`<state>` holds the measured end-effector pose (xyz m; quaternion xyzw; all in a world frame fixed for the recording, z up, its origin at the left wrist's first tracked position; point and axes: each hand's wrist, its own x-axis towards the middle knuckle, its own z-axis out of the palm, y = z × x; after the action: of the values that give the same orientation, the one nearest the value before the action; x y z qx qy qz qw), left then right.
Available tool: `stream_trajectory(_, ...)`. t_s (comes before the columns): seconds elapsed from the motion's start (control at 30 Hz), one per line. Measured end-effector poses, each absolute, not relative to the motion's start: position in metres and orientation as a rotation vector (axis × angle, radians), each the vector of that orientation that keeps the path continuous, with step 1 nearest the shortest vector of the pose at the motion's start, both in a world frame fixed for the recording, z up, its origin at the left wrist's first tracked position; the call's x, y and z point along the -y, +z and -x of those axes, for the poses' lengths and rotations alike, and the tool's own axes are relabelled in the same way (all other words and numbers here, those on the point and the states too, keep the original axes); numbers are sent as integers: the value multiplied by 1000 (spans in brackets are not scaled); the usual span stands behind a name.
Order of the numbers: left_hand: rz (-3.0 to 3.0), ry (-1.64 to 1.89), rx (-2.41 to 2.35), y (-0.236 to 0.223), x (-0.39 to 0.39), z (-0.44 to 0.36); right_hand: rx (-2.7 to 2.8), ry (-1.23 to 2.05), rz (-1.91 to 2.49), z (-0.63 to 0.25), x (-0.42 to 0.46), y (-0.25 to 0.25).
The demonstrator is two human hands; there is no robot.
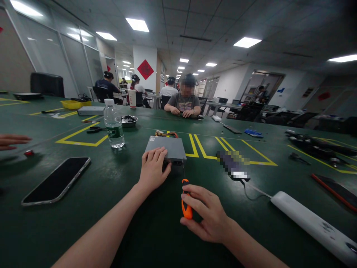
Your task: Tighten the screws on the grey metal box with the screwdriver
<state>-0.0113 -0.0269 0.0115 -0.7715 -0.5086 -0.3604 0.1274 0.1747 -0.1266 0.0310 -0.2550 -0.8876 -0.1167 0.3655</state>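
Note:
A grey metal computer power supply (170,143) lies on the green table in front of me, with a bundle of coloured wires (166,134) at its far side. Across its near left corner rests my left hand (154,163), fingers bent over the top and thumb by the near face. My right hand (208,212) pinches the orange and black handle of a screwdriver (186,208) between fingers and thumb. The screwdriver's thin shaft points away from me to the near right corner of the power supply. Whether its tip sits in a screw is too small to tell.
Left of the power supply stand a water bottle (113,124) and a metal bowl (129,121); a phone (57,180) lies nearer. On the right are a blurred-out device (227,162) and a white power strip (312,223). Another person's hand (13,140) reaches in at far left. A person (182,100) sits opposite.

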Motion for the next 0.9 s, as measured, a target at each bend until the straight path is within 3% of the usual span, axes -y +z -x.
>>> stream_trajectory(0.9, 2236, -1039, 1459, 12, 27, 12, 2329, -362, 652, -173, 128, 30)
